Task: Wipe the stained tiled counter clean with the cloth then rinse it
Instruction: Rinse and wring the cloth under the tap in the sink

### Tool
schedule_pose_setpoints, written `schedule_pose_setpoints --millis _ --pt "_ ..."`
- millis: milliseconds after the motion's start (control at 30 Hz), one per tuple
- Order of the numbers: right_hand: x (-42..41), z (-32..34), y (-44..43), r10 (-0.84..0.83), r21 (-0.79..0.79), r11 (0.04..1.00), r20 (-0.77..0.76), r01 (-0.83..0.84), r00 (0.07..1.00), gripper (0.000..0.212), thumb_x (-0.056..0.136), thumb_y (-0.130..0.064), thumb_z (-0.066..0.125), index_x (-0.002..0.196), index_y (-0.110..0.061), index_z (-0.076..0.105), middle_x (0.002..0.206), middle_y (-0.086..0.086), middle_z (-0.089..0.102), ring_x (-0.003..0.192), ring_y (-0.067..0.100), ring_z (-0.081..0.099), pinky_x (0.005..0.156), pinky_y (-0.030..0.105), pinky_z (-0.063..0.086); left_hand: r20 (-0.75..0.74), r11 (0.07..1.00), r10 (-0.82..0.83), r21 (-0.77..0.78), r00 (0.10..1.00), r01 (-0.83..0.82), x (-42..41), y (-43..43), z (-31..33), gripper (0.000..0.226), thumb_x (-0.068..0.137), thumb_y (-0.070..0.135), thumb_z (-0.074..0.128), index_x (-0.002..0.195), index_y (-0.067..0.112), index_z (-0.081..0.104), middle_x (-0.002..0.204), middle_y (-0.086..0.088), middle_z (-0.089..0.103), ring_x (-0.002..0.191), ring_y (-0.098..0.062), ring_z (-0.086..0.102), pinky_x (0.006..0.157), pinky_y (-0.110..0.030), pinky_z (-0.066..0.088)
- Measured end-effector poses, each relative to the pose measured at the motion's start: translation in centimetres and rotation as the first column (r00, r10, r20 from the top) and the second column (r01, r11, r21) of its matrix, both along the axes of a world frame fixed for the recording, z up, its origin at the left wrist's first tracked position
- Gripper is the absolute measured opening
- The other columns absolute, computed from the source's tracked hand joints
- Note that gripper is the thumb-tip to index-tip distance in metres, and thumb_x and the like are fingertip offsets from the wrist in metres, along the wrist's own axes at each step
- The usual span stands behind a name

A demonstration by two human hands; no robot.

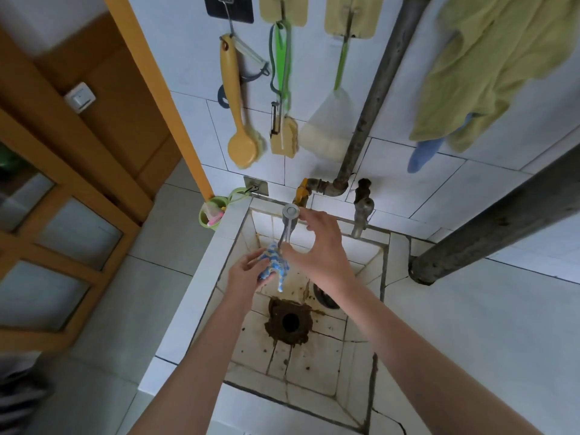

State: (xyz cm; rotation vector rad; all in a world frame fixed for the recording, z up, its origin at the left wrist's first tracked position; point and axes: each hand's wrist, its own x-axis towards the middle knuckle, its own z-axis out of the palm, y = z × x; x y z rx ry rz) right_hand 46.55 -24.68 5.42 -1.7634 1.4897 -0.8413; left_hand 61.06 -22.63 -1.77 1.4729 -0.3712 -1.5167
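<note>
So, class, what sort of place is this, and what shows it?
Probably a kitchen or wash corner: a tiled sink with a stained drain, a tap above it, and a scrubbing brush hung on the wall.

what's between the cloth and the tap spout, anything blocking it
Nothing visible. The left hand holds the cloth right under the tap spout, its top at the outlet. The right hand is at the tap's right side, not between them.

Woven cloth [273, 262], rust-stained glazed sink [314, 365]
</note>
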Motion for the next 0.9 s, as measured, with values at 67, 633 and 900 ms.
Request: schedule_pose_setpoints --millis 67,633,900 --pt "-0.6 0.2 -0.1 0.050 0.051 0.997 0.042 -0.052 0.998 0.062 0.077 -0.027 0.068 0.134 -0.022 0.046 0.120 -0.004 0.046 0.114 0.018 0.042 0.101 0.037 0.038 -0.004 1.000 -0.010 0.001 1.000 0.010 0.2 -0.1 0.0 0.029 0.088 -0.003 0.054 0.117 0.001 0.055 0.115 -0.021 0.061 0.100 -0.031 0.062 0.069 -0.024 0.057" --pt "-3.1 0.5 0.3 0.103 0.215 0.966 0.188 -0.143 0.977 0.062 0.082 -0.040 0.067 0.135 -0.039 0.036 0.128 -0.020 0.041 0.115 -0.004 0.042 0.090 0.005 0.034 -0.007 0.995 -0.103 -0.014 0.995 0.103 0.4 -0.7 0.2 0.025 0.090 -0.002 0.050 0.114 0.003 0.056 0.117 -0.019 0.060 0.103 -0.030 0.062 0.077 -0.029 0.056" --pt "-3.9 -7.5 1.5 0.005 0.522 0.851 0.102 -0.058 0.995 0.040 0.097 -0.017 0.047 0.137 -0.018 0.044 0.141 -0.002 0.046 0.131 0.013 0.041 0.102 0.026 0.031 -0.083 0.988 -0.153 -0.020 0.985 0.152 0.5 -0.6 0.7 0.023 0.092 -0.002 0.047 0.112 0.004 0.056 0.111 -0.016 0.061 0.095 -0.024 0.065 0.072 -0.025 0.057"
